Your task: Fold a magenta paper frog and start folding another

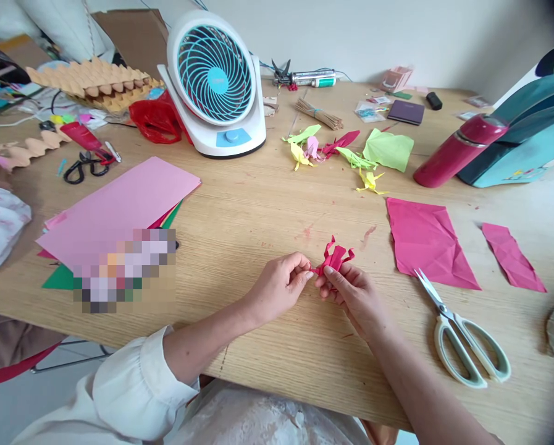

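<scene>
A small folded figure of dark pink paper (335, 256), with thin bent limbs sticking up, is held above the wooden table. My right hand (351, 290) grips its body between thumb and fingers. One of its thin limbs is pinched between thumb and forefinger of my left hand (283, 284). To the right lie a creased dark pink sheet (427, 244) and a narrower creased pink strip (512, 256). Scissors (446, 315) with pale handles rest with their blade tips over the sheet's lower edge.
Folded paper figures in yellow, green and pink (336, 148) lie beyond my hands, beside a light green sheet (388, 150). A white fan (216, 80) stands at the back. Coloured paper (123, 198) is stacked left. A red flask (462, 150) leans near a teal bag (527, 142) at right.
</scene>
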Motion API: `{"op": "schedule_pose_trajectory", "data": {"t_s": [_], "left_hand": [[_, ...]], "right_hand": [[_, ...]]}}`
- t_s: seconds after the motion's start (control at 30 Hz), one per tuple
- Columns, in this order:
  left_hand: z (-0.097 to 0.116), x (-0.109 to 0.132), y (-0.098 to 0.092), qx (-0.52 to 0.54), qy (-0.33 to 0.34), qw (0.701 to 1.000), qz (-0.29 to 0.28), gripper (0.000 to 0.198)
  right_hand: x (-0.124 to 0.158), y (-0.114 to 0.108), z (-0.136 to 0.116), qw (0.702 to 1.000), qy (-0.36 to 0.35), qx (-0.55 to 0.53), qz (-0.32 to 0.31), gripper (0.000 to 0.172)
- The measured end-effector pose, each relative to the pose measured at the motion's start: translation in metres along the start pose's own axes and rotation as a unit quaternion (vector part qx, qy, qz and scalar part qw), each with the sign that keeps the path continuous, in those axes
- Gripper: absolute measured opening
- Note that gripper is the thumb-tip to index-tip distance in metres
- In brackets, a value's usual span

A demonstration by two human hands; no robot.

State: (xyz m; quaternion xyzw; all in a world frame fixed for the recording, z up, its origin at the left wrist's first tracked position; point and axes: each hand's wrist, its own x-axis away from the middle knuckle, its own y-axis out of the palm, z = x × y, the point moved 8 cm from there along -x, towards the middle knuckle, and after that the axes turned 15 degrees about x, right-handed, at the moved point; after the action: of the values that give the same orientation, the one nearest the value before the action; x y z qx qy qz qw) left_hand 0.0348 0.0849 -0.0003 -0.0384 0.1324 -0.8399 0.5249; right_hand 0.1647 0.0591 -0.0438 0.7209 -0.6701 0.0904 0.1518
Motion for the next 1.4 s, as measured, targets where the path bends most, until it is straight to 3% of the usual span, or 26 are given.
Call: {"op": "schedule_pose_trajectory", "data": {"t_s": [0.13, 0.23, 0.6, 0.8, 0.97, 1.17, 1.4], "left_hand": [[0.006, 0.001, -0.003, -0.053, 0.068, 0.996, 0.031, 0.013], [0.006, 0.0, -0.004, -0.046, 0.076, 0.995, 0.045, 0.01], [-0.001, 0.001, 0.0, 0.026, 0.026, 0.998, 0.041, 0.007], [-0.002, -0.001, -0.003, 0.035, 0.006, 0.999, 0.027, 0.018], [-0.007, -0.004, -0.007, 0.054, -0.026, 0.998, 0.033, 0.022], [-0.013, -0.005, -0.001, 0.131, -0.075, 0.989, 0.002, 0.025], [-0.02, -0.003, 0.005, 0.187, -0.118, 0.975, -0.02, 0.032]], "right_hand": [[0.001, 0.0, 0.003, 1.0, 0.011, -0.001, 0.005, 0.038], [0.001, -0.002, 0.003, 1.0, 0.013, -0.001, 0.015, 0.039], [0.0, 0.004, -0.002, 0.999, -0.018, 0.04, 0.007, 0.037], [0.001, 0.008, -0.003, 0.998, -0.023, 0.064, -0.013, 0.041], [0.002, -0.001, -0.006, 0.996, -0.037, 0.082, -0.005, 0.036], [0.003, -0.017, -0.019, 0.977, -0.084, 0.194, 0.034, 0.038], [0.005, -0.016, -0.02, 0.976, -0.062, 0.211, -0.01, 0.047]]}}
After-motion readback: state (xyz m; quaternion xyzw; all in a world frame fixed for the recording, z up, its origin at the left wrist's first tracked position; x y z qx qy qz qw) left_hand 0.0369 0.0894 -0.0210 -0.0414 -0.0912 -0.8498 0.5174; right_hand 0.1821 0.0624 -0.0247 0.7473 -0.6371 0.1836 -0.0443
